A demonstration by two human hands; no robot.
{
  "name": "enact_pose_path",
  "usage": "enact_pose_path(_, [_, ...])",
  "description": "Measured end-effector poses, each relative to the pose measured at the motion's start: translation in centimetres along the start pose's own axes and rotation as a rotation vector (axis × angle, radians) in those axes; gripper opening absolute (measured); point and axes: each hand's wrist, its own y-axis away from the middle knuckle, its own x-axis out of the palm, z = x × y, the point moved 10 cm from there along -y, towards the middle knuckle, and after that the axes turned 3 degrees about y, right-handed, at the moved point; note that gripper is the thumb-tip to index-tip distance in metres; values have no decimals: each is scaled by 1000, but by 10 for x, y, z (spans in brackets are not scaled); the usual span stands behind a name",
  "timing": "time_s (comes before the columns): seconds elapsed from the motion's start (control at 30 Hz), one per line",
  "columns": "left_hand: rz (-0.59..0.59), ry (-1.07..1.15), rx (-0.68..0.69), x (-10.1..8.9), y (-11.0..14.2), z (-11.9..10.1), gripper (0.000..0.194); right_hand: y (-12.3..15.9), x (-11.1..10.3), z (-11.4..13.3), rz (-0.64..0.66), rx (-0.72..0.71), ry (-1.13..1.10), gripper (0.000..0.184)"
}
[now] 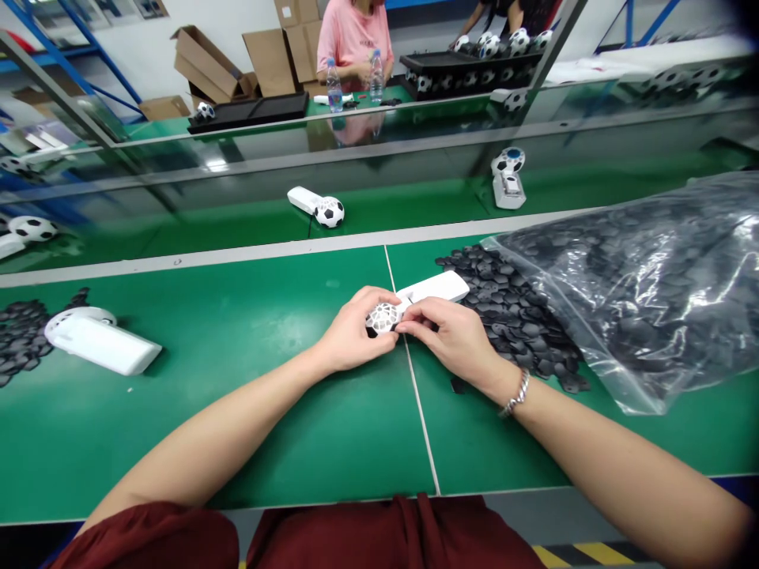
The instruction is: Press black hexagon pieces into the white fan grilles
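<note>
A white football-patterned handheld fan (436, 288) lies before me on the green bench, its handle pointing away to the right. My left hand (359, 330) is closed around the round head (383, 318), thumb at the near side and fingers over the far side. At the right edge of that head, my right hand (454, 336) is pinched, fingertips touching it. Whatever sits between those fingertips is too small and hidden to make out. Just right of the fan spreads a heap of small flat black pieces (513, 316).
A clear plastic bag (670, 276) full of black pieces lies at right. Another fan (110, 340) and more black pieces (20, 336) are at left. Beyond the bench's pale edge, fans (328, 212) (508, 178) rest on a green belt. A person in pink (356, 39) is across.
</note>
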Motion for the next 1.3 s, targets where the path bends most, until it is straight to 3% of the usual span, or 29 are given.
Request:
enact_pose_path(0.13, [-36, -2, 17, -1, -6, 0, 35, -5, -11, -6, -57, 39, 67, 23])
enact_pose_path(0.27, [-111, -63, 50, -11, -65, 14, 34, -10, -28, -6, -122, 10, 59, 19])
enact_pose_path(0.33, [-193, -113, 34, -23, -108, 23, 41, -9, -34, -11, -123, 21, 114, 19])
enact_pose_path(0.4, [-251, -139, -11, -39, -144, 32, 62, -7, -36, -21, -89, 62, 229, 21])
enact_pose_path(0.5, [-312, -271, -46, -79, -154, 35, 78, -1, -38, -40, -1, 172, 481, 27])
enact_pose_path(0.6, [-448, -593, -185, -150, -101, 43, 71, 3, -37, -49, 103, 240, 672, 30])
enact_pose_path(0.7, [-604, -852, -368, -230, -5, 56, 81, 4, -32, -47, 196, 234, 743, 20])
enact_pose_path(0.77, [-768, -1010, -698, -279, 76, 73, 90, 5, -28, -44, 231, 201, 763, 13])
enact_pose_path(0.8, [-820, -1036, -827, -294, 112, 80, 93, 5, -27, -42, 234, 176, 771, 11])
enact_pose_path(0.87, [-805, -1003, -908, -304, 159, 92, 96, 5, -25, -37, 220, 127, 782, 9])
enact_pose_path(0.93, [-813, -936, -863, -304, 187, 98, 99, 5, -25, -35, 193, 93, 778, 8])
enact_pose_path(1.03, [-955, -919, -776, -312, 222, 89, 102, 4, -25, -32, 146, 45, 773, 8])
enact_pose_path(1.13, [-1074, -854, -909, -329, 269, 94, 99, 1, -24, -30, 122, -5, 796, 14])
enact_pose_path(1.23, [-914, -697, -1049, -337, 296, 118, 83, -4, -22, -29, 98, -32, 806, 22])
enact_pose_path(1.3, [-641, -639, -908, -323, 275, 124, 81, -6, -20, -26, 86, -54, 791, 23])
